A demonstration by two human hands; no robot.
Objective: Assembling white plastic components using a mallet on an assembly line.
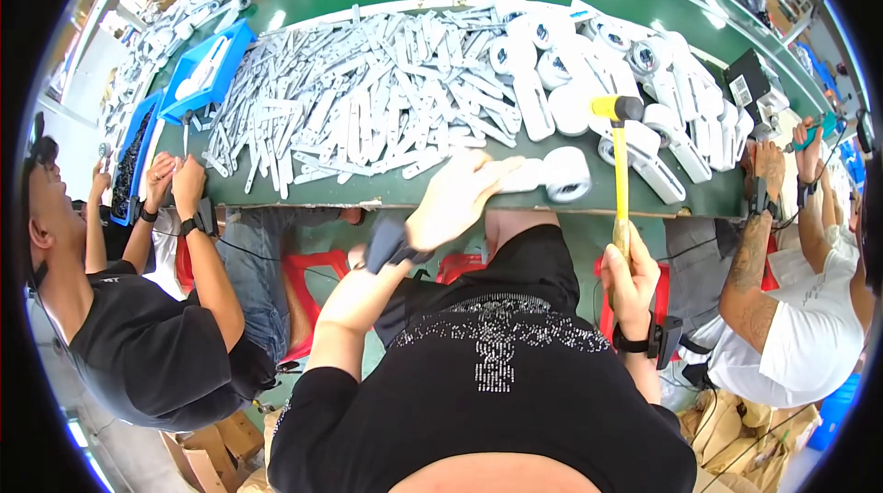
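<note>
My left hand [452, 199], slightly blurred, is closed on the narrow end of a white plastic housing [567, 175]. The housing lies at the table's front edge, its round head pointing right. My right hand [631, 283] grips the lower handle of a yellow-handled mallet [621, 182]. The mallet stands upright, its yellow and dark head [616, 108] above the white parts and right of the held housing. Straight ahead lies a wide heap of flat grey-white strips [368, 88]. More white round-headed housings [676, 130] are piled to its right.
Blue trays [207, 74] stand at the left, one with small dark parts. A black box [756, 88] sits at the right end of the pile. Co-workers sit close on both sides: one in black [147, 346], one in white [800, 346] near a teal power tool [817, 130].
</note>
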